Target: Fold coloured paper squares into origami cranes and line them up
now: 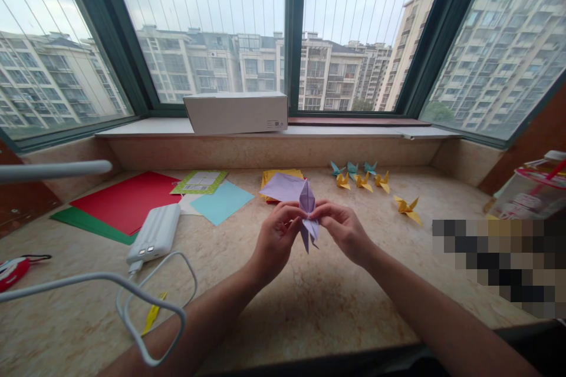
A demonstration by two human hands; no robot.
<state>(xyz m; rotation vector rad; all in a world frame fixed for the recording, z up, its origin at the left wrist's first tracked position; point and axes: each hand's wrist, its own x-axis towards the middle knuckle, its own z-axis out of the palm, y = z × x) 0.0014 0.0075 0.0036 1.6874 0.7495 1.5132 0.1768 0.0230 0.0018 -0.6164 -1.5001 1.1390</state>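
A half-folded lilac paper figure (308,212) is held above the marble tabletop (309,300), pointed ends up and down. My left hand (275,241) pinches its left side, fingers closed on the paper. My right hand (344,228) pinches its right side the same way. Just behind the hands lies a flat lilac sheet (283,187) on a small stack of yellow paper (276,177). Several finished paper cranes, teal (352,168) and yellow (363,181), stand in rows at the back right, with one more yellow crane (407,207) apart from them.
Red (128,200), green and light blue (221,201) sheets lie at the left. A white power bank (155,233) with a looping white cable (154,300) sits left of my arms. A white box (236,112) rests on the window ledge. A plastic container (528,194) stands far right.
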